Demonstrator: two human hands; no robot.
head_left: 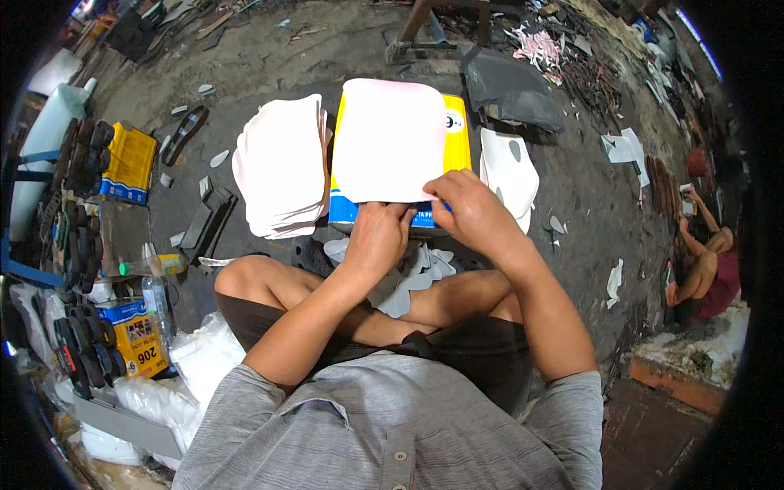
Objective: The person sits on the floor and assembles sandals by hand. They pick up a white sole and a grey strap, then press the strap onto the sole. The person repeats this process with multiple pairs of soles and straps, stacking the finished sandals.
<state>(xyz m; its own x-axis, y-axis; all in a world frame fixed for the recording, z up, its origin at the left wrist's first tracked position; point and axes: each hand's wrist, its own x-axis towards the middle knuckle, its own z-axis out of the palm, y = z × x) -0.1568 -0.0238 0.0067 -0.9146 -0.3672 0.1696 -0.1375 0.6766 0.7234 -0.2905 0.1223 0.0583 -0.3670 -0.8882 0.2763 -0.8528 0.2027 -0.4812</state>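
My feed showed the right hand (478, 214) pinching the pale sheet (390, 140) (left hand (377, 235), couldn't tell its grip), so uneven tugging risked creasing.

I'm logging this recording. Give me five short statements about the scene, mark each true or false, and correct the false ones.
1. A pale sheet lies over the yellow-and-blue container. True.
2. The tall stack of pale sheets is right of the container. False: it is on the left.
3. The right hand is at the near right corner of the sheet. True.
4. The left hand rests on the stack. False: it is at the sheet's near edge.
5. Another person is in view at the far right. True.
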